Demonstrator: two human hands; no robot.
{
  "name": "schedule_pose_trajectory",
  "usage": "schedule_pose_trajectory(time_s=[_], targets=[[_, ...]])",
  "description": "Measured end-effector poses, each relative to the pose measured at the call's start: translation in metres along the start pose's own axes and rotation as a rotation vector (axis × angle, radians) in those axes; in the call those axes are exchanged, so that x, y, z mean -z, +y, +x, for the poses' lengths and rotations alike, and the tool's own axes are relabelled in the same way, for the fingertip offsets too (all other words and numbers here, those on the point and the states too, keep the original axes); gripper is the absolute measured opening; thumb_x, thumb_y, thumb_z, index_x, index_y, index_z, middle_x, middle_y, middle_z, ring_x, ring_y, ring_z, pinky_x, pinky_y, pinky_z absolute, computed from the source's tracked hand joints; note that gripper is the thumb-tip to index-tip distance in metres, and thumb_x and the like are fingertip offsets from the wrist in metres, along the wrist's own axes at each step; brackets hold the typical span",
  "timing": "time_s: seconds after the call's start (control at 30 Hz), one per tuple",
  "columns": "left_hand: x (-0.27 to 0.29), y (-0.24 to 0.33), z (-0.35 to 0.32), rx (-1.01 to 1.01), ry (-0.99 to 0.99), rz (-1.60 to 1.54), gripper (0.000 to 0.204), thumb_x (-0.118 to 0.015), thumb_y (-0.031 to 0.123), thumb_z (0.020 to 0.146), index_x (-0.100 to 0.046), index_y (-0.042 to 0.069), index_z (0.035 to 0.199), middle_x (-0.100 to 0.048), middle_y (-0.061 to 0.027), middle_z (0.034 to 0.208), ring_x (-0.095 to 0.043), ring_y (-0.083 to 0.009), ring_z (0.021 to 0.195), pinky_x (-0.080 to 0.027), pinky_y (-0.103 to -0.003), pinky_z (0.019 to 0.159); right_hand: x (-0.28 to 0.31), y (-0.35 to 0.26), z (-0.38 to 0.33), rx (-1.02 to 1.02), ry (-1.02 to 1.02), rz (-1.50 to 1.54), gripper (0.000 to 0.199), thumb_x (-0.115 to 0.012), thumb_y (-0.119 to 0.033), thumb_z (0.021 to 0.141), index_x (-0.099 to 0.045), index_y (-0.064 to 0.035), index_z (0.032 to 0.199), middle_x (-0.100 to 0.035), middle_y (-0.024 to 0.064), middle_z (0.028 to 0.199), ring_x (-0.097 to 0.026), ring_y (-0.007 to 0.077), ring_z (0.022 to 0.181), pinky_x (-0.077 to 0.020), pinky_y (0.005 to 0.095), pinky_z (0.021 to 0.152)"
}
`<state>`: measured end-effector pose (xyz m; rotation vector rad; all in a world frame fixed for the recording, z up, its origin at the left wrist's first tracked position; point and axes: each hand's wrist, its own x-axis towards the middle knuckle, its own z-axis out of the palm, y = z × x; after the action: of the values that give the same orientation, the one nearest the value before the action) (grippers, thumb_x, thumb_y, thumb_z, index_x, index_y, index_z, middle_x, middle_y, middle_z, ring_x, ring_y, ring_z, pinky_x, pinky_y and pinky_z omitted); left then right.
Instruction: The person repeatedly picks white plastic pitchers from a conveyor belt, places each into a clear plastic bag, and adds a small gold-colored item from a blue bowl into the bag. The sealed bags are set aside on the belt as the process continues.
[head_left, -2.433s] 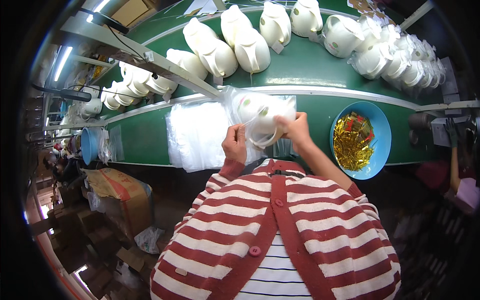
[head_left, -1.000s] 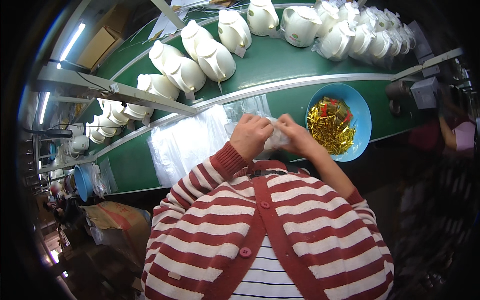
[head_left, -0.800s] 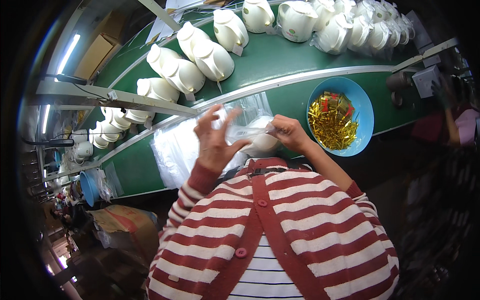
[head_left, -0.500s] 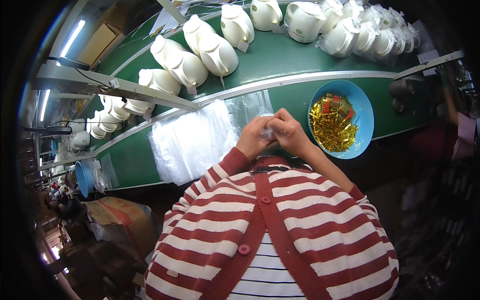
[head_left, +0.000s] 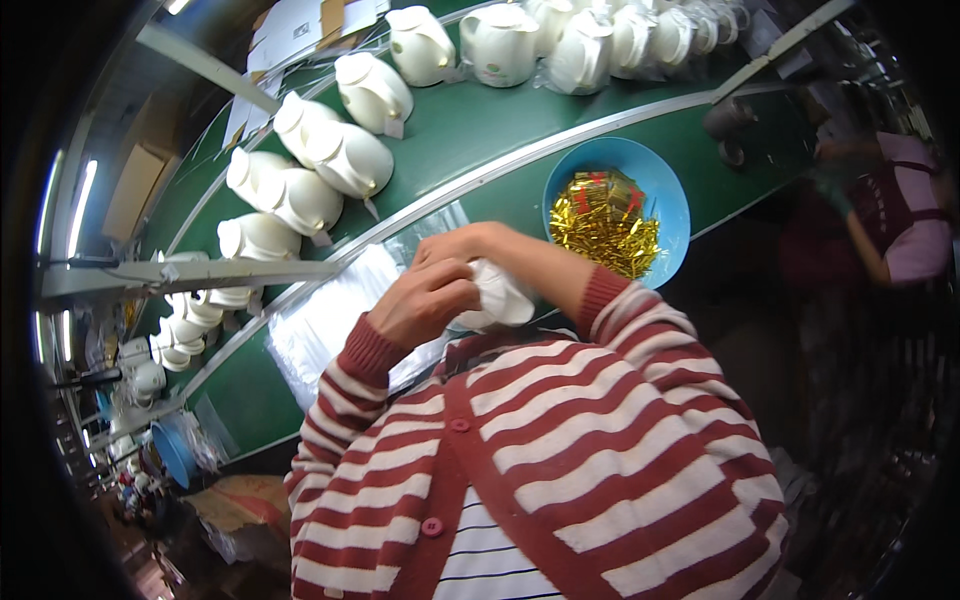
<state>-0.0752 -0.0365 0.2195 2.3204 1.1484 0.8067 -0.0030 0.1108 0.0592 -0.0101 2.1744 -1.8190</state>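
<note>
My two hands are close together over the near edge of the green bench. The left hand (head_left: pixel 425 300) is closed, its curled fingers against a white rounded object (head_left: pixel 500 297) close to my chest. The hands cover much of that object, so its kind cannot be made out. Reaching across above it, my right hand (head_left: pixel 458 243) has its fingers bent in beside the left hand, and what they grip is hidden. Partly beneath my hands lies a stack of clear plastic bags (head_left: pixel 318 322).
A blue basin (head_left: pixel 676 215) of gold twist ties (head_left: pixel 610 235) stands right of my hands. White kettles (head_left: pixel 350 160) line the bench beyond a metal rail, with plastic-wrapped ones (head_left: pixel 582 55) farther right. A metal post (head_left: pixel 200 280) crosses at left. Another person (head_left: pixel 880 210) is at far right.
The hands were pinched together over crumpled clear plastic; now the right reaches across to the left and a white rounded object shows beneath. The whole view has turned and shifted.
</note>
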Motion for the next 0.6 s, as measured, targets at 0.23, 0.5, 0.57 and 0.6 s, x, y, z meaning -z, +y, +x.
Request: schedule_pose_trajectory(time_s=[0.23,0.5,0.57,0.6], targets=[[-0.05,-0.023,-0.033,0.602,0.511,-0.047,0.015,-0.081,0.005,0.089,-0.066,0.001,0.093,-0.065,-0.01,0.086,-0.069,-0.0219,0.075,-0.053,-0.032,0.062,0.01,0.037,-0.072,-0.107,1.082,0.135,0.052,-0.058,-0.04,0.104,-0.064,-0.0002,0.071,-0.063,0.0211,0.066,-0.053,0.0314,0.051,-0.043,0.0482,0.055],[-0.076,-0.028,-0.017,0.898,0.626,-0.408,0.019,-0.08,0.011,0.094,-0.065,0.0,0.09,-0.068,-0.0063,0.076,-0.065,-0.0134,0.062,-0.051,-0.029,0.057,-0.117,-0.019,-0.177,-0.305,1.011,0.02,0.038,-0.076,-0.038,0.095,-0.071,-0.0038,0.08,-0.071,0.0138,0.077,-0.067,0.0263,0.068,-0.0528,0.0414,0.068],[-0.076,-0.024,-0.019,0.862,0.587,-0.388,0.019,-0.08,0.011,0.094,-0.065,0.0,0.09,-0.068,-0.006,0.076,-0.064,-0.0125,0.061,-0.051,-0.028,0.054,-0.089,0.025,-0.213,-0.538,1.382,-0.164,0.03,-0.078,-0.031,0.092,-0.068,-0.0043,0.082,-0.067,0.0149,0.078,-0.065,0.0364,0.07,-0.0523,0.0467,0.069],[-0.076,-0.025,-0.022,0.876,0.574,-0.404,0.019,-0.079,0.012,0.095,-0.064,0.001,0.091,-0.068,-0.0056,0.075,-0.063,-0.0116,0.06,-0.05,-0.026,0.053,-0.078,0.048,-0.234,-0.671,1.413,-0.362,0.014,-0.076,-0.018,0.091,-0.069,-0.006,0.096,-0.067,0.0161,0.093,-0.067,0.0381,0.085,-0.053,0.0506,0.076]])
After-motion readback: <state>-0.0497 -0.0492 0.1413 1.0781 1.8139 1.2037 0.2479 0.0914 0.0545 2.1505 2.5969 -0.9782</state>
